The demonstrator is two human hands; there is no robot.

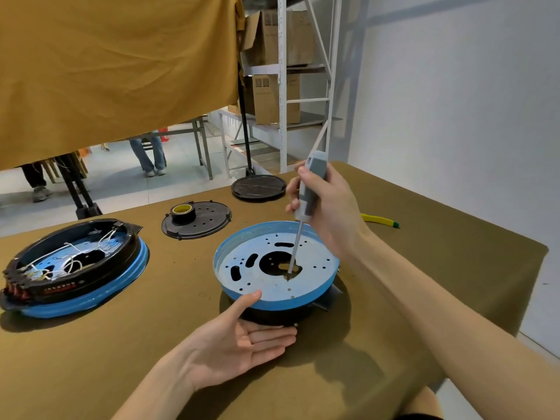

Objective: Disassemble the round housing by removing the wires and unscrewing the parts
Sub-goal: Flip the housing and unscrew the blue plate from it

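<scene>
Palm-up and open, the left hand (pixel 242 344) cups the near rim of the round housing (pixel 275 265) mid-surface. Right hand (pixel 327 207) is closed around the electric screwdriver (pixel 312 186), its long axis near upright, tip down in the housing's centre.

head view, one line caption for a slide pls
Right hand drives an electric screwdriver into the blue round housing, left hand steadying its near side.

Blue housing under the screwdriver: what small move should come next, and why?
Probably run the electric screwdriver to back out the screw: the right hand holds its bit at the centre opening of the blue housing, and the left hand, palm open, braces the near rim.
</scene>
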